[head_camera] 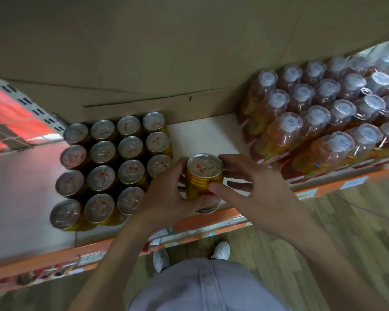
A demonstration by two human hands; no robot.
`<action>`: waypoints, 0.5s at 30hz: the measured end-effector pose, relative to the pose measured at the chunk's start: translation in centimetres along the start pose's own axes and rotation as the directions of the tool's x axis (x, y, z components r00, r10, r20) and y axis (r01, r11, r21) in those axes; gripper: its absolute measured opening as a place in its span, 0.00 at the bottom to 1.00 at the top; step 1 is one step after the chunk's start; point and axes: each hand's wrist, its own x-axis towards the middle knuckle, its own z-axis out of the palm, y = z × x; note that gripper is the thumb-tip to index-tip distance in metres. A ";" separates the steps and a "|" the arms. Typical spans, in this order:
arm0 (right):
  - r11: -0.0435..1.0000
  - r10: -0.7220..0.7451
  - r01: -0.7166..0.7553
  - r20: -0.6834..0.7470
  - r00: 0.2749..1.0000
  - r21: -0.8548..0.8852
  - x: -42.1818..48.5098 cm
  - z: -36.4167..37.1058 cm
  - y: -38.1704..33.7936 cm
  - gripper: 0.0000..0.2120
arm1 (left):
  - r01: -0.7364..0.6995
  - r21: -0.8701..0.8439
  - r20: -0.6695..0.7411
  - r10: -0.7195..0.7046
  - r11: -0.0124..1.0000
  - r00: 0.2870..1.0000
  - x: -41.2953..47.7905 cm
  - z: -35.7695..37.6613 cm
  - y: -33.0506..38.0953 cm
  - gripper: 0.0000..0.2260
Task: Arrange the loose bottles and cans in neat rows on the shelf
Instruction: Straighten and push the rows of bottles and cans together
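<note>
Over the front part of the shelf [202, 131], just right of the block of cans [112, 167], the gold can [204, 176] was upright and held in both hands. The left hand [166, 198] was wrapped around its left side. The right hand [252, 194] came in from the other side with the thumb on the front wall and the fingers [230, 159] curled behind the rim, so both were gripping it, not just resting on it. I couldn't tell whether the bottom was already touching the shelf board.

My guess on handling: the pull-tab lid looked sealed, so it was probably full and had a bit of heft. The walls would be stiff, but thin metal dents if it gets knocked. The side looked smooth and glossy, so kinda slippery. The ribbed band under the lid was the grippier bit.

Best hold, I'd say, was around the body at mid-height — never by the tab. The front-right corner of the block looked like the open slot, though the left hand covered it. The shrink-wrapped bottle pack [323, 122] sat well off to the right — plenty of room.
</note>
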 end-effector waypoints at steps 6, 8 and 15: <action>0.997 -0.041 0.038 0.050 0.998 0.067 1.0 3.0 -1.7 0.25 | -0.066 0.033 0.011 0.065 0.997 0.998 -1.9 -2.9 -1.1 0.31; 0.998 -0.055 0.054 0.010 0.998 0.045 1.1 4.1 -1.6 0.25 | -0.052 0.043 0.030 0.051 0.998 0.998 -2.8 -3.8 -1.4 0.34; 0.996 -0.083 0.082 -0.071 0.994 -0.021 1.0 7.8 0.2 0.28 | -0.036 0.646 -0.081 0.115 0.763 0.990 -7.1 -6.9 -3.6 0.39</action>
